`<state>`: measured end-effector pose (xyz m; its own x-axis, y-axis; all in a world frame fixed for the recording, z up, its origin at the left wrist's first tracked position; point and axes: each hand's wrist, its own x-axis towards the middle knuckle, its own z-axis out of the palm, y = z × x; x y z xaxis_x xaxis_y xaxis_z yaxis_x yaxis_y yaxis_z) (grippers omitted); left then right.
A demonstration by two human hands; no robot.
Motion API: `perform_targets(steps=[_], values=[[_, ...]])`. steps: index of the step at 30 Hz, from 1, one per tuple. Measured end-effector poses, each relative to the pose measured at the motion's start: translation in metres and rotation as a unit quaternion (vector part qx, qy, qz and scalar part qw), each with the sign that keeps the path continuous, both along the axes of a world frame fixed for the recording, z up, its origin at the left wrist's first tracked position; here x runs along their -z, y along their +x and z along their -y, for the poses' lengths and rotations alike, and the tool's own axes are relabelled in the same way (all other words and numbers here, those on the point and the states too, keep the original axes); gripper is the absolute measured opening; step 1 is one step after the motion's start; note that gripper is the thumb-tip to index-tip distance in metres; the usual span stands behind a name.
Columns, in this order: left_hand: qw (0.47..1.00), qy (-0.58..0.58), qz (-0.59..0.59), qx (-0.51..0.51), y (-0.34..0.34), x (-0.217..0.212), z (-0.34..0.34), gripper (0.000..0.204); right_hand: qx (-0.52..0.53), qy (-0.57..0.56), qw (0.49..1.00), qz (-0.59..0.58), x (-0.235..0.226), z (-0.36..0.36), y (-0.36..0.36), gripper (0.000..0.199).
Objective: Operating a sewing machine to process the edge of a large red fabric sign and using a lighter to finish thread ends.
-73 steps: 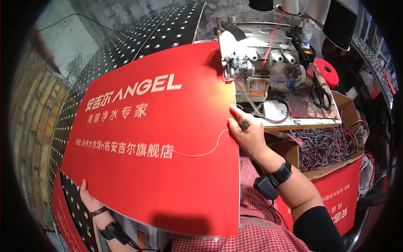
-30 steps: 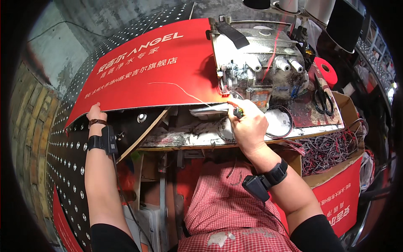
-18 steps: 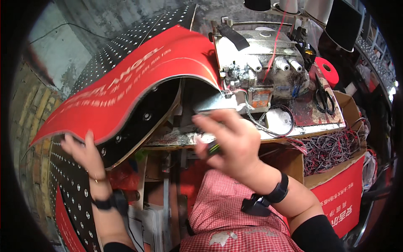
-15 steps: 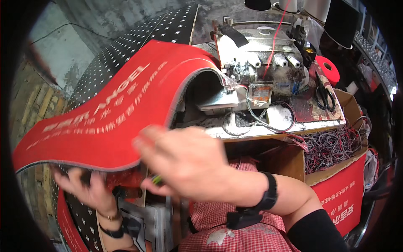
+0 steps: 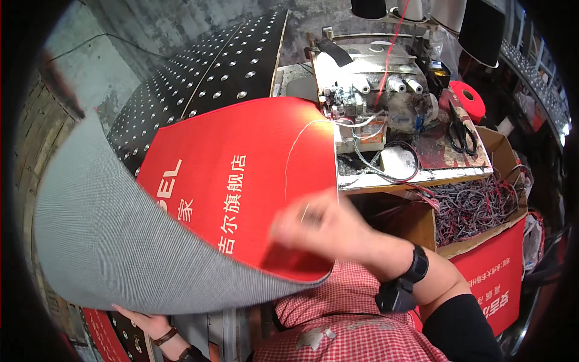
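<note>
Worktable (image 5: 446,173), red mat (image 5: 208,205) lengthwise near-to-far

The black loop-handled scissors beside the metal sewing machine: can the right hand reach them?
Probably yes: the scissors lie uncovered on the flat dark-red board, and nothing tall seems between them and the right hand.

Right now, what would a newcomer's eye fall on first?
The red mat left of centre, its grey ribbed underside curled up at left, the blurred right hand before its red face. Then the sewing machine at upper right, and the cardboard box of tangled strips at right.
</note>
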<state>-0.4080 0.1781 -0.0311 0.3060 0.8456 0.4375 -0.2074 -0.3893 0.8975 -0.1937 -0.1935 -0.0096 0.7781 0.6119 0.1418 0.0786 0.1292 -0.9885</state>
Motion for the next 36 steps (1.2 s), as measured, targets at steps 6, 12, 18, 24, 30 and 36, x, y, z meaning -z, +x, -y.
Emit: perform_targets(steps=[6,12,18,24,30,36], values=[[0.970,0.177,-0.114,-0.118,-0.025,0.021,-0.010,0.065,0.305,-0.021,0.949,0.081,0.044,0.017,0.115,0.049],[0.989,0.108,-0.089,-0.038,-0.058,-0.006,-0.004,0.065,0.351,-0.173,0.888,0.239,0.055,0.008,0.082,0.049],[0.995,0.062,-0.043,-0.069,-0.056,-0.003,0.028,0.066,0.360,-0.194,0.893,0.189,0.060,0.017,0.070,0.045],[0.997,-0.001,-0.002,-0.072,-0.046,0.006,0.042,0.068,0.379,-0.160,0.893,0.184,0.072,0.023,0.078,0.041],[0.994,-0.076,0.035,-0.065,-0.003,0.026,0.050,0.077,0.292,-0.108,0.926,0.212,0.080,0.029,0.001,0.053],[0.959,-0.239,0.144,0.047,0.061,0.015,0.070,0.083,0.205,-0.080,0.972,0.080,0.067,0.036,-0.034,0.064]])
